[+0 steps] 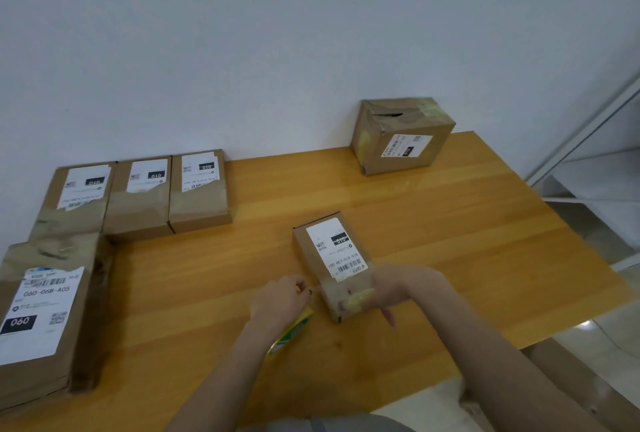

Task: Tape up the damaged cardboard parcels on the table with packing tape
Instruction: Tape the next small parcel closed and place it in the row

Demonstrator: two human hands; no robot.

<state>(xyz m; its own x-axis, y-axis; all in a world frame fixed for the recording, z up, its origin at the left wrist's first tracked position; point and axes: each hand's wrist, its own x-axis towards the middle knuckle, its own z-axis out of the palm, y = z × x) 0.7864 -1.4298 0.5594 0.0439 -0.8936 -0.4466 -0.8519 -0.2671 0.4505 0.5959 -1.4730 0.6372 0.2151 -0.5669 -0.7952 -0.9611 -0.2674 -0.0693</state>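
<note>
Small parcel [332, 258] lies near the middle of the table [450, 241], label up, one short end turned towards the person. The right hand [398, 288] is laid over the near right corner and appears clasped round it, with one finger hanging past the box edge. This is judged a steadying hold, so that the box is not dragged while tape is drawn across.

A yellowish tape strip [356, 300] is seen on that near end, beside the right hand. The left hand [280, 300] is held just beside the parcel's near left edge, fingers curled. Whether a tape end is pinched cannot be told (motion blur). A yellow-green tape roll [292, 329] is seen under the left wrist, partly hidden; contact is unclear.

Step judged: the near-end seam is being sealed.

Edges and room: bare wood is left behind and to the right of the small parcel, enough for it to be turned end for end. Three flat parcels [138, 196] are lined along the back wall at the left, and a large parcel [41, 320] sits at the front left, both well apart from the work. A cube box [401, 135] stands at the back right corner with its top split open, judged to be awaiting tape.
</note>
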